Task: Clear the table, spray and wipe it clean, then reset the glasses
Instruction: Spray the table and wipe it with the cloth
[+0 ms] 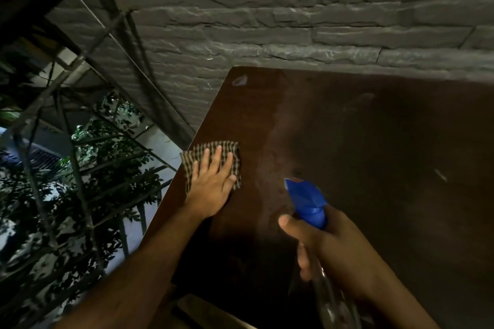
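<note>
Tabletop (374,168) looks cleared, no glasses in sight. Left hand (213,181) presses flat, fingers straight, on a checked cloth (230,148) near the left edge; right hand (334,243) grips the blue-topped spray bottle (307,200). Wiping underway, resetting glasses remains.

spray bottle (331,299) base: cut off at bottom edge | cloth (213,160): partly hidden under left hand (211,189) | tabletop (374,155): right side cropped

My desk (374,168) is dark brown wood, set against the wall; a damp streak shows. A checked cloth (211,160) lies flat near its left edge.
</note>
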